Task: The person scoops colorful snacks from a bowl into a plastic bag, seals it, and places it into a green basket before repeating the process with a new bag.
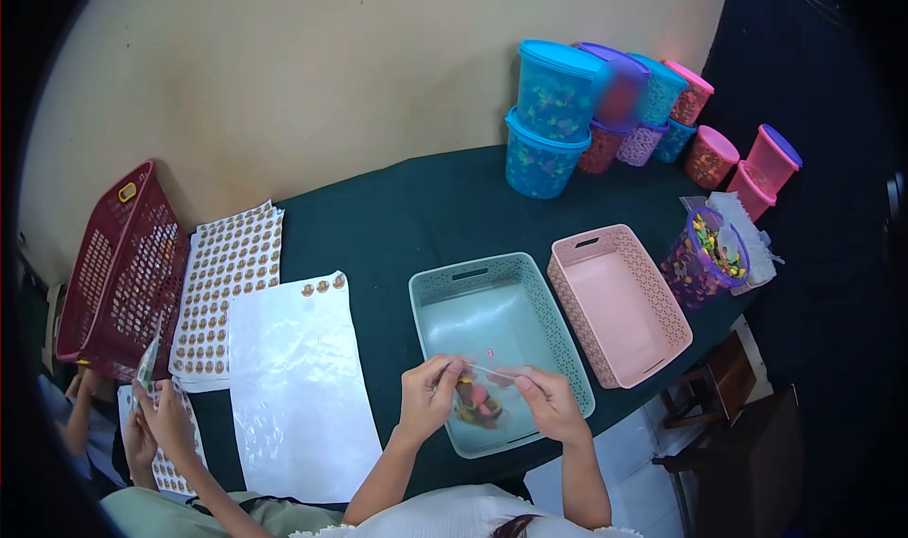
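Between my two hands is a small clear plastic bag (482, 404) with colourful pieces in it, pink, yellow and brown. My left hand (430, 398) pinches its upper left corner. The upper right corner is pinched by my right hand (553, 404). Both hands hold the bag over the near part of a pale green plastic basket (421, 325), whose visible floor bears only a tiny red mark. To the right of it stands a pink basket (619, 306).
Sticker sheets (227, 283) and a maroon basket (118, 264) lie left, beside a co-worker's hands (156, 425) holding a small packet. Lidded tubs (553, 94) stack along the wall. An uncovered purple tub (695, 264) of colourful pieces stands at the right edge, near a stool (709, 387).
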Tool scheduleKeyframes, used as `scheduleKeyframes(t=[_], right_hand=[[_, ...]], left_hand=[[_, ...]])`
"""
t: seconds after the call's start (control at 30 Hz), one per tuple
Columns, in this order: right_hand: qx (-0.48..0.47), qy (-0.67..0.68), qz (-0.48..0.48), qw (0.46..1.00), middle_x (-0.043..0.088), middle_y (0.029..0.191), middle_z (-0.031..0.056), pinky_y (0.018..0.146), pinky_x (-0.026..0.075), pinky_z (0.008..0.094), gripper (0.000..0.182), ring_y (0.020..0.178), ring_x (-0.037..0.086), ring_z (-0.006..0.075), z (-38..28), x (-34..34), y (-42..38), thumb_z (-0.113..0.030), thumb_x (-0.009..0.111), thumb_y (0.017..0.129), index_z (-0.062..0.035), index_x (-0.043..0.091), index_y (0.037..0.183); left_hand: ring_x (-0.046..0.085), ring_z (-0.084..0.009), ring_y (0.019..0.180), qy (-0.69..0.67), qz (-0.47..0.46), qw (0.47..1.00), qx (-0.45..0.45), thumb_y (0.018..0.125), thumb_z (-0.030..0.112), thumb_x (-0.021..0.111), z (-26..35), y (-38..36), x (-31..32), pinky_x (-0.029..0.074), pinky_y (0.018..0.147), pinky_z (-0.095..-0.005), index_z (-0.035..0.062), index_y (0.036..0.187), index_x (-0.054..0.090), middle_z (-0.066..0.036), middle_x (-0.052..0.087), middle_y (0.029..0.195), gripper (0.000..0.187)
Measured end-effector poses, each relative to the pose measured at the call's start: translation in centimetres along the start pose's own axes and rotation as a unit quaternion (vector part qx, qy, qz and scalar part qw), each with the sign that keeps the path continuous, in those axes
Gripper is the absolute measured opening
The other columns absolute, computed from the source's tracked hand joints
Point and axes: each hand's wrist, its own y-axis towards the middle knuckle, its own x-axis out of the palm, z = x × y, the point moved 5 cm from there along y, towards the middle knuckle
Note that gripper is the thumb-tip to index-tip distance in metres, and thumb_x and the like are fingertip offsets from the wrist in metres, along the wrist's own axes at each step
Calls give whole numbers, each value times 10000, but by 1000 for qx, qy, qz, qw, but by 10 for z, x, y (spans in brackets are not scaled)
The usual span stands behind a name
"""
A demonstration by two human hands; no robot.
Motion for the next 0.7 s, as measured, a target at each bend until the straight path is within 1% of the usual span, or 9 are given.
scheduleKeyframes(t=[0.07,0.17,0.33,0.4,0.43,0.47,0.53,0.57,0.7], right_hand=[[-44,-103,-3,994,623,752,84,643,454,256,247,710,606,152,9,-4,-4,-160,472,861,52,597,836],[38,-95,82,991,623,785,117,633,446,257,178,715,595,141,36,-8,-9,-100,497,836,34,609,799],[50,-35,108,992,620,799,106,660,454,265,183,717,595,150,65,-3,-12,-147,517,836,19,578,881],[52,-13,117,992,615,834,109,675,455,271,202,735,594,154,64,-5,-16,-164,528,833,9,558,933],[72,-24,86,993,602,884,114,693,453,279,231,768,587,156,61,-5,-19,-174,536,829,1,530,980],[92,-37,51,994,588,934,119,712,451,286,270,801,581,157,57,-5,-22,-184,545,826,-8,501,1026],[114,-30,21,993,559,1000,126,730,446,296,298,858,567,170,52,-10,-27,-192,558,818,-18,486,1048],[114,-45,29,992,561,1000,109,739,439,286,290,850,557,159,49,-13,-28,-175,555,816,-14,487,1047],[117,-97,65,986,554,991,92,731,437,273,286,846,554,161,63,-24,-36,-143,565,797,-2,489,1034]], left_hand=[[594,-131,661,-12,-7,1000,-5,858,92,475,-12,-4,7,466,623,-239,-54,862,607,-122,621,769,197],[593,-128,667,-85,-25,996,-34,858,97,477,-31,-9,18,471,628,-237,-55,883,607,-118,622,781,201],[581,-120,706,14,-19,1000,-9,874,141,456,-50,-2,15,495,630,-246,-48,896,604,-69,598,761,241],[585,-122,711,18,83,996,-11,857,116,476,-49,-1,5,451,638,-223,-49,870,617,-102,625,762,217],[573,-135,813,-6,64,993,-102,866,119,458,-64,0,1,457,670,-244,-51,1015,557,-130,598,913,248],[573,-135,813,-6,56,993,-104,866,119,458,-65,1,2,457,670,-244,-51,1015,557,-130,598,913,248],[528,-185,960,-140,109,978,-111,873,138,449,-72,4,-3,439,774,-285,-34,1213,387,-166,447,1169,387],[436,-249,1097,-22,63,992,-105,870,167,459,-82,6,-10,378,889,-343,0,1309,213,-160,247,1314,530],[361,-274,1161,-5,107,993,-55,848,179,500,-74,5,-18,311,954,-388,3,1288,255,-151,276,1287,534]])
